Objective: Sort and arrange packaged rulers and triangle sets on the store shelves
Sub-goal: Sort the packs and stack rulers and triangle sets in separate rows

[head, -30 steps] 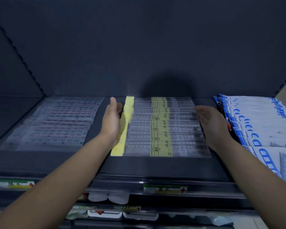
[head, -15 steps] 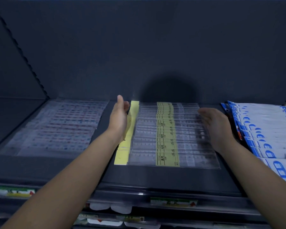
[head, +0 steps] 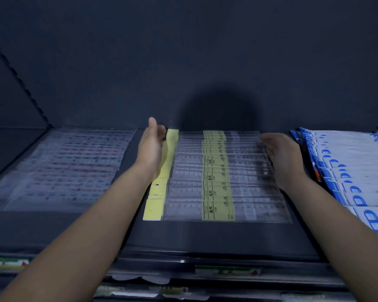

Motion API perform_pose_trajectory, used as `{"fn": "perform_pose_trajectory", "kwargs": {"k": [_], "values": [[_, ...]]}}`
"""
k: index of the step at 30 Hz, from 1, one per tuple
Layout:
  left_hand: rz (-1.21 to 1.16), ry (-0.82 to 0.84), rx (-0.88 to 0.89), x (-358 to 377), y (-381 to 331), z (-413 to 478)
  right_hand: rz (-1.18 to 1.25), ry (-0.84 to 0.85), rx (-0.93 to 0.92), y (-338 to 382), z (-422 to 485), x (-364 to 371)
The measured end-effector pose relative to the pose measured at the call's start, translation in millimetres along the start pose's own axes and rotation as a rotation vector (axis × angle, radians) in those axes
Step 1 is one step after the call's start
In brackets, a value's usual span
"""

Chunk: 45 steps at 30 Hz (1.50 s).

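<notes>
Two bare forearms reach onto a dark store shelf (head: 205,236), one hand at each end of a row of packaged rulers (head: 216,177). The left hand (head: 152,147) stands on its edge with fingers straight and together, thumb up, its palm against the yellow header tabs (head: 162,182) at the packets' left ends. The right hand (head: 284,158) is loosely open, fingers gently curved, palm turned towards the packets' right ends and touching them; neither hand curls around anything. The rulers sit mid-shelf in clear sleeves with yellow labels, lying flat and overlapping from the front edge to the back. Each ruler's long axis runs left to right, header tab pointing left. Well to the left lies a stack of clear packets with coloured print (head: 63,168). Just beside the right hand lies a row of blue and white packets (head: 347,166). A price label (head: 227,270) is on the shelf's front rail.
</notes>
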<state>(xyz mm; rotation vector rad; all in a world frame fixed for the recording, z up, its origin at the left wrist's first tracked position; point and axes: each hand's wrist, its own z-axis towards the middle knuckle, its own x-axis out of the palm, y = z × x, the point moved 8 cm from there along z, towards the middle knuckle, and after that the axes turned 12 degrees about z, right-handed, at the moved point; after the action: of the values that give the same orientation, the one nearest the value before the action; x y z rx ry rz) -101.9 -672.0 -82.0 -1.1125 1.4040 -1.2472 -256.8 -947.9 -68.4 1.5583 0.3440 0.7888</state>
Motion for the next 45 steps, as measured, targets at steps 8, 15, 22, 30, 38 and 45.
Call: {"fn": "perform_pose_trajectory", "kwargs": {"k": [8, 15, 22, 30, 38, 45], "values": [[0.099, 0.03, 0.035, 5, -2, 4, 0.003, 0.027, -0.029, 2, 4, -2], [0.192, 0.08, 0.057, 11, -7, 18, -0.053, 0.0, 0.038, -4, 14, 9], [0.293, 0.124, 0.034, 17, -11, 19, -0.073, 0.034, 0.039, 5, 11, 11], [0.988, 0.224, 0.538, 58, -54, -26, -0.808, 0.07, -0.249, 61, -13, -28], [1.32, 0.317, 0.825, 163, -69, -118, -1.198, 0.029, -0.14, 100, -19, -147], [1.087, 0.436, 0.655, 253, -53, -155, -0.881, -0.083, -0.047, 109, 0, -235]]}}
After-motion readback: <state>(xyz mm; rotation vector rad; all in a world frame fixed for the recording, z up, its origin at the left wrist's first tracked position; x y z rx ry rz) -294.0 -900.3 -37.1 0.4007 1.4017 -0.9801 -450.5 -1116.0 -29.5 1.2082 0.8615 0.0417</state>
